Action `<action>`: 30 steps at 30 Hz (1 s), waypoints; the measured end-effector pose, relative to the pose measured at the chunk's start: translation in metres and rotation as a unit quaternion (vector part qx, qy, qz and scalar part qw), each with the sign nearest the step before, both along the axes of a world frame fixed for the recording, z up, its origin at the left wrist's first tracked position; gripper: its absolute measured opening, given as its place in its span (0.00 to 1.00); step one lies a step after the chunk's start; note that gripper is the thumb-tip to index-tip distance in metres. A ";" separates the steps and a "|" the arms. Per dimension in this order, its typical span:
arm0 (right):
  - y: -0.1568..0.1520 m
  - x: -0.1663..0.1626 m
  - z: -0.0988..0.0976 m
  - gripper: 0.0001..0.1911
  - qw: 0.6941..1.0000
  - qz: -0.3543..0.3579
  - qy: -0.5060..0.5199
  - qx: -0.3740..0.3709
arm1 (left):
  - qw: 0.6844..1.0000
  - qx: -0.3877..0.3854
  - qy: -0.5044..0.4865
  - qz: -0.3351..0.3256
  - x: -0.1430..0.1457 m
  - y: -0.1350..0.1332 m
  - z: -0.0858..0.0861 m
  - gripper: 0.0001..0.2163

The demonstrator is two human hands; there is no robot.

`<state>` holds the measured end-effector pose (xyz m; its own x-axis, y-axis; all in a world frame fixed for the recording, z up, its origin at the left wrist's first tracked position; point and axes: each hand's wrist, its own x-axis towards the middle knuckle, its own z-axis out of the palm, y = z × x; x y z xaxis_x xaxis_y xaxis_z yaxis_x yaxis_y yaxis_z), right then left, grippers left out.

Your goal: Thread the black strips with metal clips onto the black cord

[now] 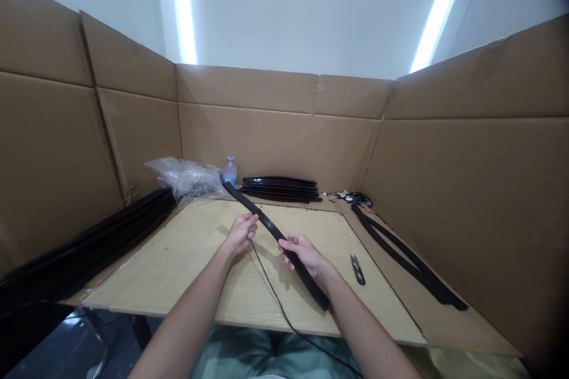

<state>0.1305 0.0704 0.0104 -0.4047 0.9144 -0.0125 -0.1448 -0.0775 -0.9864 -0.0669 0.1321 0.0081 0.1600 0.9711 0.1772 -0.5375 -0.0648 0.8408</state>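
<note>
A long black curved strip (pixel 267 225) runs diagonally above the board, from the far left down toward me at the right. My left hand (pixel 241 233) is closed around its upper middle part. My right hand (pixel 303 253) grips it lower down, fingers wrapped over the strip. A thin black cord (pixel 271 287) hangs from near my left hand and trails off the front edge of the table.
Small black snips (pixel 357 269) lie right of my right hand. Two black strips (pixel 406 257) lie along the right wall, a stack of strips (pixel 281 188) at the back, more strips (pixel 89 243) at the left. A crumpled plastic bag (pixel 189 177) and bottle (pixel 230 170) stand behind. Cardboard walls (pixel 466 189) surround the wooden board (pixel 186 266).
</note>
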 end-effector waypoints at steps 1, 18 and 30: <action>0.000 0.000 0.001 0.20 1.000 0.002 0.009 0.005 | 1.000 0.002 -0.002 -0.005 0.001 -0.001 0.001 0.17; 0.000 0.008 0.011 0.21 0.998 -0.014 0.043 0.042 | 0.997 0.001 -0.070 0.006 0.003 -0.002 0.005 0.15; -0.006 0.006 0.008 0.22 0.995 0.097 -0.013 0.018 | 0.999 0.021 0.014 -0.047 0.002 -0.011 0.010 0.15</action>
